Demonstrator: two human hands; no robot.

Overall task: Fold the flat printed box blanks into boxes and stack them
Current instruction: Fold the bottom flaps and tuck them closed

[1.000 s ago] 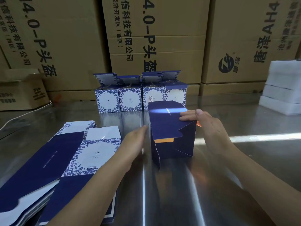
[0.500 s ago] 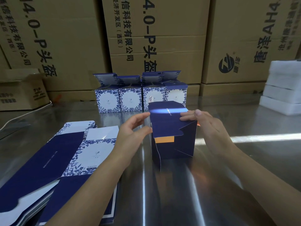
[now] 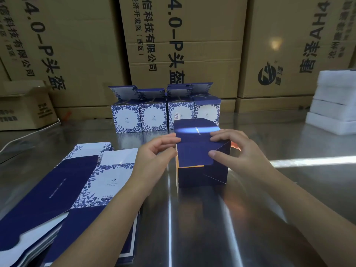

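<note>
A dark blue box (image 3: 200, 166) stands on the steel table (image 3: 192, 218) at centre, its top flap bent over toward me. My left hand (image 3: 154, 157) pinches the flap's left edge between thumb and fingers. My right hand (image 3: 237, 151) grips the box's right top corner, thumb on the flap front, fingers on the top. A row of several folded blue-and-white floral boxes (image 3: 154, 116) stands behind, lids up. A pile of flat printed blanks (image 3: 63, 193) lies at the left.
Large brown cartons (image 3: 185, 45) wall off the back of the table. A small open carton (image 3: 25, 108) sits at the far left. Stacked white foam pieces (image 3: 335, 105) stand at the right edge.
My left hand rose from beside the box to take the flap's left edge. The right hand shifted forward over the right corner, thumb now on the flap front.
</note>
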